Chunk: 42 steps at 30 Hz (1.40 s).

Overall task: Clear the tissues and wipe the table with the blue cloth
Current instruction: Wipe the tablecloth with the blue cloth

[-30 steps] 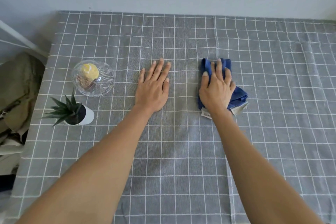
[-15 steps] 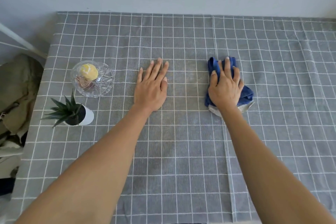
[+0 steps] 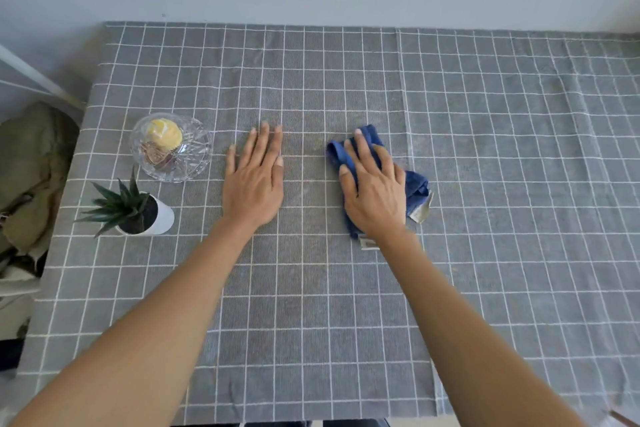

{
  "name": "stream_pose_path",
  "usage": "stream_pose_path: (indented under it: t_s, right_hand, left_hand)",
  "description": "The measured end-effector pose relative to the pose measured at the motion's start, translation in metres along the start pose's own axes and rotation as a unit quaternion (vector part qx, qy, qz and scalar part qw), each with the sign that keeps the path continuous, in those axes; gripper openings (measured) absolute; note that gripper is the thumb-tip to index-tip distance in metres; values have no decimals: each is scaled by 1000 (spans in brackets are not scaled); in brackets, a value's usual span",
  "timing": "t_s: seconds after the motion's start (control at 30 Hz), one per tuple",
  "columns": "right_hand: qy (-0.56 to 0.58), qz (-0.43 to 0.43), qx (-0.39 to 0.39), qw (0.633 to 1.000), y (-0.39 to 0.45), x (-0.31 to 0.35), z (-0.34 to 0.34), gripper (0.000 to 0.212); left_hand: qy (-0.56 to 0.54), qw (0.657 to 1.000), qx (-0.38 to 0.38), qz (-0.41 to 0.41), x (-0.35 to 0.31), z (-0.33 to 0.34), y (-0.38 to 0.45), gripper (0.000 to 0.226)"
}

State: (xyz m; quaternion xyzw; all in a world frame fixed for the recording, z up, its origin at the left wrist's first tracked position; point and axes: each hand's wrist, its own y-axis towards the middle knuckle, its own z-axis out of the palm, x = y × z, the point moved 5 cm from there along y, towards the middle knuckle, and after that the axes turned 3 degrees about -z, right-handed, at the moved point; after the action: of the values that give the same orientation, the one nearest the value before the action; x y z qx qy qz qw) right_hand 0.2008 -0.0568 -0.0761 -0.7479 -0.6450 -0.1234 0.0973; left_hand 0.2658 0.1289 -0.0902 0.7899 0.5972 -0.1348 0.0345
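Note:
The blue cloth [image 3: 417, 184] lies crumpled on the grey checked tablecloth [image 3: 519, 149], right of centre. My right hand [image 3: 375, 194] presses flat on top of it, fingers spread and pointing away from me, so most of the cloth is covered. A pale corner of the cloth sticks out by my wrist. My left hand [image 3: 254, 180] rests flat and empty on the tablecloth, a hand's width to the left of the cloth. No tissues are in view.
A cut-glass bowl [image 3: 194, 163] holding a yellow object stands at the left, with a small green plant in a white pot [image 3: 162, 218] just in front of it. A wall runs along the far edge. Beige fabric lies beyond the left edge.
My right hand slid the blue cloth to the right, then back left and a little toward me. My left hand shifted slightly left.

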Motion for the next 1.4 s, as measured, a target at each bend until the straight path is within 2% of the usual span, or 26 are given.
stream_pose_path:
  t_s: [0.1, 0.17, 0.37, 0.43, 0.57, 0.63, 0.83, 0.93, 1.1, 1.17, 1.3, 1.4]
  right_hand:
    - [-6, 122, -20, 992, 6, -18, -3, 53]
    - [-5, 148, -30, 988, 7, -12, -2, 53]
    - [-20, -33, 19, 999, -4, 19, 5, 54]
    - [-28, -15, 17, 999, -2, 6, 2, 53]
    - [-31, 104, -4, 994, 0, -22, -2, 52]
    - [-22, 131, -7, 991, 1, -19, 0, 53]
    - [-5, 9, 32, 999, -5, 33, 15, 55]
    - [-17, 32, 18, 999, 1, 13, 8, 53]
    - [-11, 141, -8, 990, 4, -23, -2, 52]
    - [2, 127, 4, 992, 6, -8, 1, 53]
    - [0, 31, 32, 999, -1, 31, 12, 55]
    - [-17, 50, 10, 999, 1, 7, 3, 52]
  left_hand:
    - [3, 1000, -7, 1, 3, 0, -1, 51]
    - [1, 1000, -17, -2, 3, 0, -1, 51]
    - [3, 1000, -28, -4, 5, 2, 0, 52]
    - [1, 1000, -30, -1, 4, 2, 0, 52]
    - [0, 1000, -30, -1, 5, 2, -1, 52]
    - [4, 1000, -31, -2, 6, 2, -1, 53]
    - [3, 999, -38, 0, 5, 2, -1, 52]
    - [0, 999, -37, -5, 9, 1, -1, 52]
    - [1, 1000, -31, -3, 5, 1, -2, 53]
    - [3, 999, -32, -5, 4, -1, -2, 53]
    - [0, 999, -32, -4, 3, -1, -2, 53]
    - [-3, 1000, -27, -2, 3, -1, -2, 52]
